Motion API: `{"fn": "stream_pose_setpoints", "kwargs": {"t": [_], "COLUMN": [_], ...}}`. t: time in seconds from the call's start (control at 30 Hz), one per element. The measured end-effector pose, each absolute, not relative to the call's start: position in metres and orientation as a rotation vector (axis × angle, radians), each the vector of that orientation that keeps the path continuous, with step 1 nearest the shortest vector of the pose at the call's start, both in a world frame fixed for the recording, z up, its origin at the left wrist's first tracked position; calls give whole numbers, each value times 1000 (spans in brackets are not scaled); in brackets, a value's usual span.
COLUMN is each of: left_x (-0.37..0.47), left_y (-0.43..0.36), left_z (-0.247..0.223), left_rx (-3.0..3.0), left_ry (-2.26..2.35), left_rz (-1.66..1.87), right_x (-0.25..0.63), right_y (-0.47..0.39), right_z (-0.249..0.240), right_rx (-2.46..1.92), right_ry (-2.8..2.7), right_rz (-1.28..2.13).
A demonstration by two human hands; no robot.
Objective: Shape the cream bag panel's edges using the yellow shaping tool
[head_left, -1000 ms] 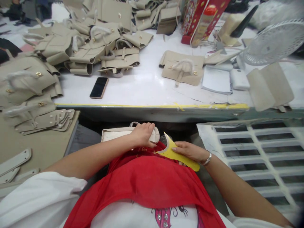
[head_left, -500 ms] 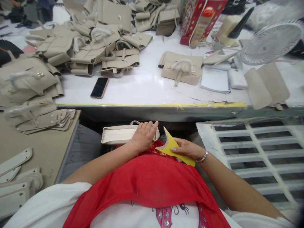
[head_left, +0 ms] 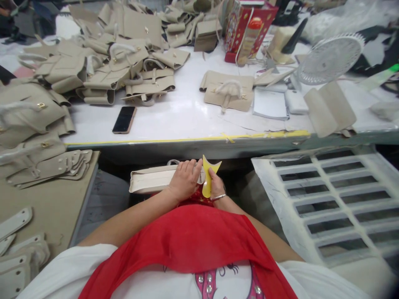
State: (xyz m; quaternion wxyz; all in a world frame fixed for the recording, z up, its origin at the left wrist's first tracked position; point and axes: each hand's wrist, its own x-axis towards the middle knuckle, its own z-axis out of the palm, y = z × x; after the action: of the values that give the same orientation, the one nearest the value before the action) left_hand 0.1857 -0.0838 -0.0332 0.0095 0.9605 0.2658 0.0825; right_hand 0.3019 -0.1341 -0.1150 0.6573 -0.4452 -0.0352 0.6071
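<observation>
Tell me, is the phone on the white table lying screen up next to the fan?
No, the phone lies far left of the fan, near the beige bag pile.

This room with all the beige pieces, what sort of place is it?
Probably a handbag workshop. Heaps of half-made beige bags cover the white worktable, cut strap pieces lie stacked alongside, and the left hand presses one bag.
</observation>
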Motion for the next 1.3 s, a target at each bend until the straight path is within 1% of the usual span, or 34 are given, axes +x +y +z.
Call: {"fn": "stream_pose_setpoints", "kwargs": {"t": [0.13,0.37,0.6,0.73,0.83,0.97,1.1,1.2,1.3], "left_x": [184,178,184,185,182,182,183,182,180], "left_y": [-84,-76,-80,-84,-87,-90,-91,-92,-92], "left_z": [-32,-27,-31,-34,-34,-33,-32,-31,-33], "left_rx": [3002,2912,3007,3079,3128,3147,3133,3104,3095], "left_ry": [813,709,796,796,785,800,808,819,822], "left_rz": [237,220,234,248,266,282,294,305,307], "right_x": [298,291,298,310,331,368,391,389,381], "right_y": [-125,-114,-108,-113,-134,-182,-215,-212,-193], "right_z": [-115,-129,-140,-144,-142,-116,-64,-32,-18], "right_rx": [-945,-848,-801,-926,-1067,-1218,-1434,-1499,-1502], "right_ry": [30,63,26,-47,-89,-216,-804,-1160,-1336], "right_rz": [1336,1439,1483,1548,1618,1651,1748,1779,1731]}}
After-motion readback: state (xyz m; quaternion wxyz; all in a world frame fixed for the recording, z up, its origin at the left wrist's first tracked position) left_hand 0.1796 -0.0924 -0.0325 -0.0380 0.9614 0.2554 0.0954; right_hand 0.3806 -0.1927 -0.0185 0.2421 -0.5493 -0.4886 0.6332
